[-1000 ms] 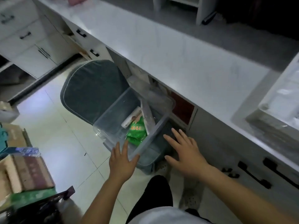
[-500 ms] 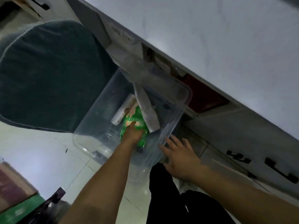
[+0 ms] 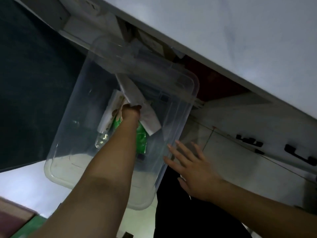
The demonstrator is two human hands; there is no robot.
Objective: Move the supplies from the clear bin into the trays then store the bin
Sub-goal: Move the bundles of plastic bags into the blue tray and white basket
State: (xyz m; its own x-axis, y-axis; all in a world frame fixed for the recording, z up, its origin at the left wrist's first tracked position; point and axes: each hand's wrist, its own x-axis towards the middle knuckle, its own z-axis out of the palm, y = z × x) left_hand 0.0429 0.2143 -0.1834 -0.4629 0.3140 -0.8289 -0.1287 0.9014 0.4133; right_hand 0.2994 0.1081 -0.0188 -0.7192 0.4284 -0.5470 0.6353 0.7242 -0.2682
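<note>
Clear bin [image 3: 178,93] sits on the floor, far end tucked under the edge of the white counter [image 3: 257,40], left long side next to a dark teal cushion [image 3: 34,83]. Supplies all in it: green packet [image 3: 141,138] flat on the bottom, white flat package [image 3: 137,100] lying diagonally over it, white tube-like item with a clear end [image 3: 104,124] just left of the green one.

Left hand [image 3: 130,111] is down inside the bin, on the pile where white package and green packet overlap. Fingers are hidden behind the back of the hand and the packages, so can't tell whether they grip anything or just touch.

Right hand [image 3: 193,167] is outside the bin, by its right wall near the front corner. Fingers straight and spread wide, holding nothing; fingertips at or just short of the wall, contact not clear.

Cabinet front with black handles [image 3: 298,155] runs under the counter on the right. Dark trouser leg [image 3: 188,220] below the right hand. Stacked boxes [image 3: 15,219], brownish and green, bottom left.
</note>
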